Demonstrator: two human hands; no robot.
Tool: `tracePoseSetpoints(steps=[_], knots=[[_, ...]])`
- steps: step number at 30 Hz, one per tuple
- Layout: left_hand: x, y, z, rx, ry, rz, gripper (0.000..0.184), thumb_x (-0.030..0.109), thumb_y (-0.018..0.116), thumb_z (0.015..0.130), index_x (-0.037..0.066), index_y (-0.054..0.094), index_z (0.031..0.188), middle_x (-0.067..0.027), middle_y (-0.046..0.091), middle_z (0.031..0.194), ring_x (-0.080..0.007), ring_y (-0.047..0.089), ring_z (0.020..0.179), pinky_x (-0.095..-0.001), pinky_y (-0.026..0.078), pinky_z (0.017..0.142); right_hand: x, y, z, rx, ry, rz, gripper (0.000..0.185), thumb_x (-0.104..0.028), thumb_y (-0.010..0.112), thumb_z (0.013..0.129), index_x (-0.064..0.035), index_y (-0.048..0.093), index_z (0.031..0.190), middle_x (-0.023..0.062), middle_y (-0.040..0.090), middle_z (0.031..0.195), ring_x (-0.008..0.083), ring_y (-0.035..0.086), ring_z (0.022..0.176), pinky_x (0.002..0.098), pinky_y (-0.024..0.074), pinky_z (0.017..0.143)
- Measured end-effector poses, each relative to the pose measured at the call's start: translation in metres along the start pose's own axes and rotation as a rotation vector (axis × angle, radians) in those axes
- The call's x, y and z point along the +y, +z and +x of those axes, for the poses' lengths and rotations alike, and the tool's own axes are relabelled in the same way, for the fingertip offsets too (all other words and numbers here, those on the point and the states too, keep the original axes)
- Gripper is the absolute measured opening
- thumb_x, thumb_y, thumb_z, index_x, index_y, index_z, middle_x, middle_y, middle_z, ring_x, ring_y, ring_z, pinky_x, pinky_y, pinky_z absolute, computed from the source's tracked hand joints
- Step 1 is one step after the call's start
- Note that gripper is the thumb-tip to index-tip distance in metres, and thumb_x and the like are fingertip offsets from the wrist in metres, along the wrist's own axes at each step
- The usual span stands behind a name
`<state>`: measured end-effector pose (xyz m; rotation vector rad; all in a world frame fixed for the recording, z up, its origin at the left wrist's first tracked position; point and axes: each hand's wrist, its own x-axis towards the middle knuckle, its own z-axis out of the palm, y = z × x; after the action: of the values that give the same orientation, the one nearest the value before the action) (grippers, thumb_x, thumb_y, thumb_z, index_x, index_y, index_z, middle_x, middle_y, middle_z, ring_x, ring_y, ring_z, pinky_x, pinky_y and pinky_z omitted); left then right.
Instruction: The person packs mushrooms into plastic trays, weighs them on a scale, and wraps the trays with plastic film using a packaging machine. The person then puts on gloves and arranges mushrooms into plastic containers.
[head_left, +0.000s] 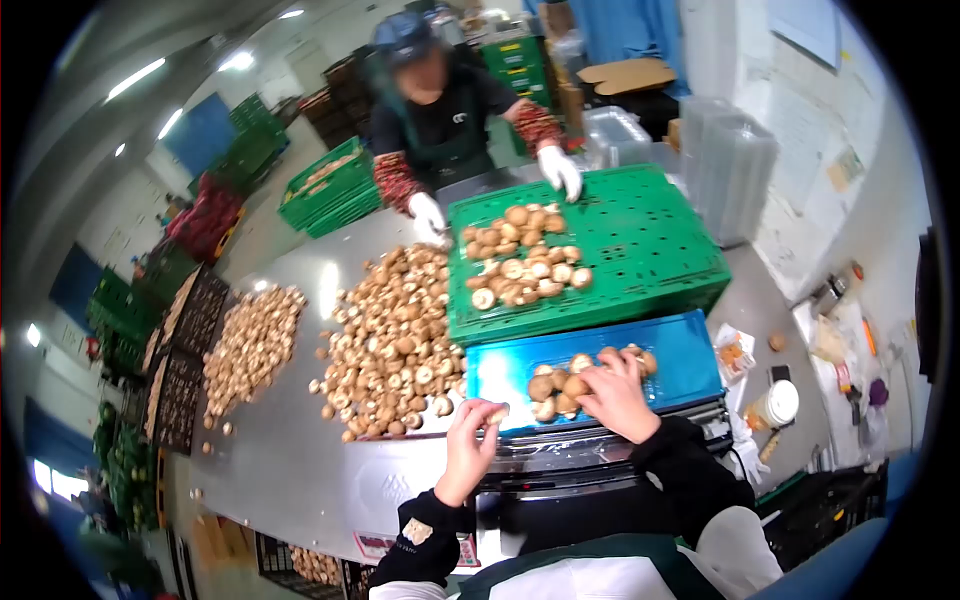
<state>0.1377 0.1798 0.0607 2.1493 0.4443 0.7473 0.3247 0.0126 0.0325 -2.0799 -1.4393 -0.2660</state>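
Note:
My left hand [470, 448] is closed in a pinch on a small pale mushroom [499, 413], just left of the blue platform [690, 350]. My right hand [622, 400] lies over a group of brown-capped mushrooms [558, 384] on the platform, its fingers curled round one of them. Part of the group is hidden under that hand. The mushrooms seem to sit in a shallow clear tray, though its edges are hard to make out. A large heap of loose mushrooms [395, 340] lies on the metal table left of my hands.
An upturned green crate [650, 230] carries two groups of mushrooms. Behind it stands a co-worker [440, 130] with white gloves [560, 172]. A second mushroom heap [255, 335] is farther left. Clear containers [735, 165] and a white-lidded cup [780, 403] are at right.

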Motion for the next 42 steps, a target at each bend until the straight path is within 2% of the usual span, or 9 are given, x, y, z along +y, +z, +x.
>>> tracePoseSetpoints(steps=[9,15,17,19,21,30,33,38,42], knots=[[-0.011,-0.069,-0.13,0.377,-0.214,-0.016,0.02,-0.002,0.061,0.073,0.0,0.056,0.092,-0.0097,0.057,0.096,-0.0166,0.058,0.084,-0.0249,0.049,0.069,-0.025,-0.024,-0.014,0.016,0.103,0.302,0.031,-0.007,0.062,0.067,-0.0012,0.054,0.097,0.0136,0.05,0.106,0.0314,0.047,0.101,0.0374,0.0362,0.087],[-0.071,-0.126,-0.265,0.799,-1.083,-0.788,0.022,0.02,0.054,0.086,0.001,0.053,0.096,-0.0073,0.059,0.08,-0.0106,0.056,0.059,-0.0214,0.048,0.054,-0.034,-0.042,-0.037,-0.175,0.305,0.458,0.021,-0.008,0.057,0.076,0.0041,0.051,0.093,0.0104,0.052,0.092,0.0199,0.05,0.089,0.0287,0.0385,0.082],[-0.105,-0.154,-0.32,1.023,-1.073,-1.105,0.028,0.028,0.053,0.087,0.002,0.054,0.096,-0.0082,0.058,0.08,-0.0154,0.057,0.065,-0.0257,0.05,0.06,-0.031,-0.04,-0.044,-0.159,0.314,0.431,0.02,-0.008,0.056,0.078,0.0046,0.051,0.093,0.0102,0.053,0.092,0.0196,0.05,0.088,0.0283,0.0386,0.081],[-0.162,-0.205,-0.388,1.16,-0.565,-1.374,0.032,0.03,0.054,0.086,0.001,0.05,0.098,-0.0099,0.056,0.084,-0.0199,0.057,0.073,-0.0292,0.051,0.063,-0.031,-0.04,-0.046,-0.125,0.288,0.426,0.02,-0.007,0.056,0.077,0.0045,0.051,0.092,0.0102,0.053,0.091,0.0195,0.05,0.087,0.028,0.0386,0.08],[-0.132,-0.268,-0.345,1.72,-0.658,-1.16,0.034,0.032,0.054,0.086,0.002,0.046,0.101,-0.0107,0.053,0.089,-0.0215,0.057,0.073,-0.0288,0.051,0.061,-0.04,-0.048,-0.043,-0.148,0.314,0.419,0.021,-0.007,0.056,0.076,0.0045,0.052,0.093,0.012,0.053,0.093,0.0224,0.051,0.089,0.03,0.0381,0.082],[-0.197,-0.239,-0.126,0.576,-0.667,-0.068,0.02,0.018,0.06,0.08,0.002,0.057,0.092,-0.006,0.06,0.076,-0.0143,0.059,0.066,-0.027,0.048,0.058,-0.084,-0.068,-0.029,-0.128,0.288,0.334,0.021,-0.002,0.059,0.07,0.002,0.054,0.09,0.0147,0.054,0.092,0.0292,0.052,0.09,0.0329,0.0391,0.082],[-0.22,-0.197,-0.061,0.185,-0.502,0.307,0.021,0.013,0.058,0.073,-0.002,0.059,0.088,-0.0166,0.062,0.08,-0.0269,0.061,0.072,-0.0359,0.048,0.065,-0.082,-0.077,-0.034,-0.147,0.297,0.248,0.022,-0.002,0.06,0.069,0.0017,0.054,0.09,0.0153,0.055,0.091,0.0306,0.053,0.089,0.0339,0.0406,0.081],[-0.291,-0.14,-0.006,0.19,-0.542,0.752,0.018,0.015,0.052,0.071,0.002,0.062,0.079,-0.0167,0.061,0.078,-0.0333,0.058,0.069,-0.0423,0.046,0.065,-0.074,-0.101,-0.057,-0.111,0.419,0.089,0.021,-0.001,0.059,0.068,0.0017,0.055,0.089,0.0155,0.055,0.087,0.0306,0.054,0.085,0.0337,0.042,0.077],[-0.38,-0.128,-0.007,-0.283,-0.432,1.076,0.024,0.02,0.049,0.076,0.003,0.064,0.068,-0.0187,0.06,0.082,-0.0367,0.056,0.079,-0.048,0.04,0.071,-0.078,-0.12,-0.08,-0.014,0.477,-0.037,0.02,-0.003,0.062,0.068,0.0016,0.056,0.087,0.016,0.056,0.084,0.0328,0.053,0.08,0.0353,0.0429,0.073]])
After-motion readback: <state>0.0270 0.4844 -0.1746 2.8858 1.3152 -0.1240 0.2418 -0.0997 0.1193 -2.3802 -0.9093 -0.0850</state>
